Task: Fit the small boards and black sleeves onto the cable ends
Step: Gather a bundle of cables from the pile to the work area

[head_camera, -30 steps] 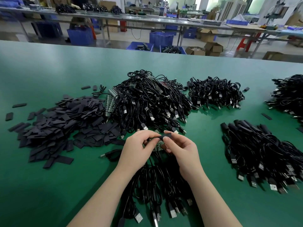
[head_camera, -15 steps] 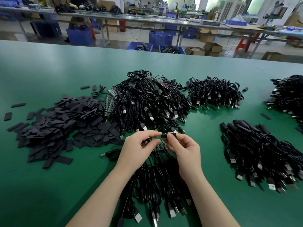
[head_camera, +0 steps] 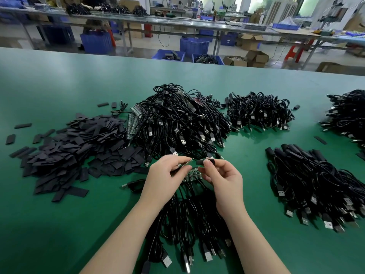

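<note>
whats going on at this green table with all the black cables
A person is assembling cable ends by hand. The left hand pinches a small board, and the right hand pinches a black sleeve just beside it; the two are not yet joined. A heap of loose sleeves lies to the left, cable piles behind and to the right, on the green table.

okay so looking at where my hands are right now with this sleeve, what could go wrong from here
1. The right hand pinches the black sleeve only by its end; it could slip and drop into the cables below, where black hides on black.
2. The left hand holds a small board at an angle to the sleeve's mouth, so it may snag rather than slide in.
</note>
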### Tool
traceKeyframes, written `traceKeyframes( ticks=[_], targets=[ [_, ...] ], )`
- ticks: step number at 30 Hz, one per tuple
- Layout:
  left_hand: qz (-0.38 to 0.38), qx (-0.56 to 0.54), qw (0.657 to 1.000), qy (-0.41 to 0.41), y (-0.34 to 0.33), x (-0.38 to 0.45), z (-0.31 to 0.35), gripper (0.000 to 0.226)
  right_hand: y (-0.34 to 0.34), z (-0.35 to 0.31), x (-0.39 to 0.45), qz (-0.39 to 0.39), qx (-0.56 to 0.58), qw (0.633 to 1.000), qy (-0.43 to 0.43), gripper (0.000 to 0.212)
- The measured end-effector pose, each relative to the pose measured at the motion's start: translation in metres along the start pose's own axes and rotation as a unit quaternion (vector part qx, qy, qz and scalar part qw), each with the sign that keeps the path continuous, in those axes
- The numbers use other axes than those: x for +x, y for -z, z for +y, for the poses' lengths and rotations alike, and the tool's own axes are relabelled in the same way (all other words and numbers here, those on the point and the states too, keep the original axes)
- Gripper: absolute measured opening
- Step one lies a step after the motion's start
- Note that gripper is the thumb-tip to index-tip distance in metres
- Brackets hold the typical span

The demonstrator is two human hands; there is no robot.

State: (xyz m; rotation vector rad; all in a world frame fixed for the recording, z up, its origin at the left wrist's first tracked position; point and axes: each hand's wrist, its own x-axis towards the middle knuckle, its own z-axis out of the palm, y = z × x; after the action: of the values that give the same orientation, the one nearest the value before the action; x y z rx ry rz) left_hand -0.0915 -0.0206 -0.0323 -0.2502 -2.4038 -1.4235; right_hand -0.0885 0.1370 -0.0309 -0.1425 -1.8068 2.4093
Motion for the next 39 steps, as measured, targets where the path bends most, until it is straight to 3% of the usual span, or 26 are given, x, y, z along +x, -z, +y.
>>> traceKeyframes(
  ticks=[4,12,28,39],
  targets=[
    [0.009,0.003,1.000,0.022,0.0026,-0.0002,0.0016,0.030,-0.0002,0.0004,-0.0003,-0.007,-0.001,1.000,0.004,0.011],
    [-0.003,0.000,1.000,0.008,0.0018,-0.0012,0.0038,0.015,0.0009,0.0012,0.0001,-0.004,0.007,1.000,0.004,0.011],
    [-0.034,0.041,0.999,-0.005,0.0067,0.0006,0.0023,0.034,-0.0007,0.0002,0.0010,0.002,0.018,1.000,-0.004,0.014],
    [-0.033,0.049,0.998,-0.014,0.0048,0.0005,0.0033,0.028,-0.0022,-0.0004,-0.0023,-0.006,-0.021,0.999,0.035,0.020]
  ],
)
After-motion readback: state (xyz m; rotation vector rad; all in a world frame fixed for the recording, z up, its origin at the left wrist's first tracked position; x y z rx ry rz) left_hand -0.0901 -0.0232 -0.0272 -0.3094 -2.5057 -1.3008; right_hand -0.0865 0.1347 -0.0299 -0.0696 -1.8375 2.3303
